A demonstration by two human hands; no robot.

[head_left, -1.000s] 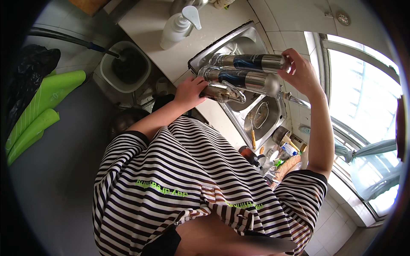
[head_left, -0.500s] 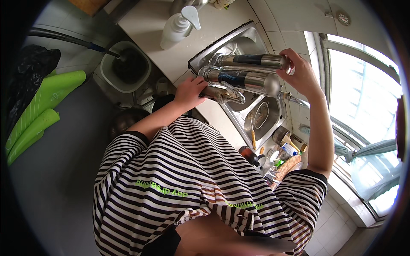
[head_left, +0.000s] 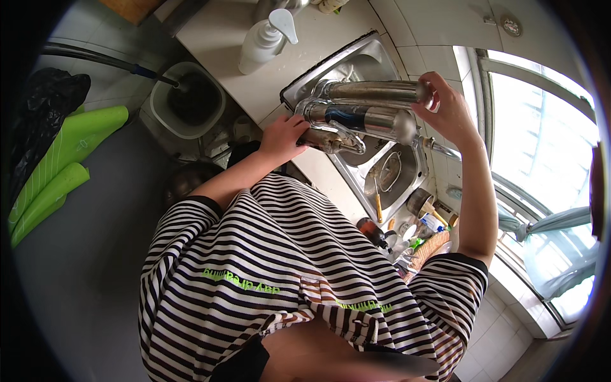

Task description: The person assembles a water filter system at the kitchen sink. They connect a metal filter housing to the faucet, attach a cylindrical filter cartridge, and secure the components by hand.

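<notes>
A shiny stainless-steel water filter (head_left: 356, 116) with two long cylinders lies slanting over the sink. My right hand (head_left: 447, 108) holds the rounded end of its far cylinder (head_left: 375, 91), fingers curled round the rim. The near cylinder shows a dark label band; the far one shows bare metal from this side. My left hand (head_left: 282, 137) is closed round the end of the short metal part (head_left: 321, 140) on the filter's near side. A curved chrome spout lies beside that part. My left fingertips are partly hidden.
A double steel sink (head_left: 417, 172) sits under the filter, with a wire strainer (head_left: 385, 172) in one basin. A white pump bottle (head_left: 264, 44) stands on the counter. Bottles and utensils crowd the sink's near end. A bucket (head_left: 188, 102) stands left; a window (head_left: 541, 140) is right.
The far cylinder has turned about its length in my right hand; its dark label has rolled out of sight. My left hand has stayed in place.
</notes>
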